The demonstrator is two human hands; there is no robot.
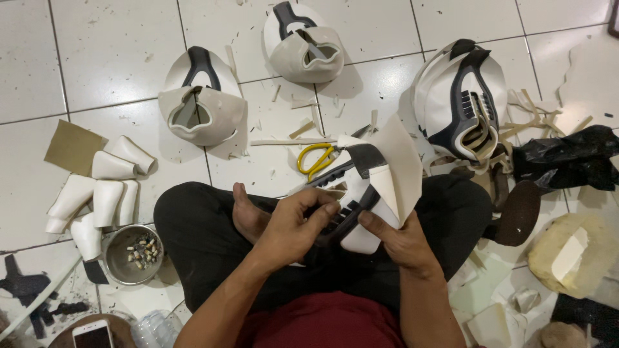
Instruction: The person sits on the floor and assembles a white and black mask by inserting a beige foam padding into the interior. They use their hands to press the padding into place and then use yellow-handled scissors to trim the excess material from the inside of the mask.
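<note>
I sit cross-legged on a white tiled floor. Both hands hold a white and black shoe upper (374,183) over my lap. My left hand (298,222) grips its near left side, thumb and fingers pressed on the black strip. My right hand (400,241) holds the underside at the right, thumb on the white panel. A cream flap of the upper sticks up toward the right. Yellow-handled scissors (314,159) lie on the floor just beyond the upper.
Two finished uppers (201,100) (304,42) lie ahead, a stack of them (461,96) at the right. White rolled pieces (103,193), a metal bowl (132,254) and a phone (93,335) lie left. Scrap strips, a black bag (567,158) and yellow foam (570,254) sit right.
</note>
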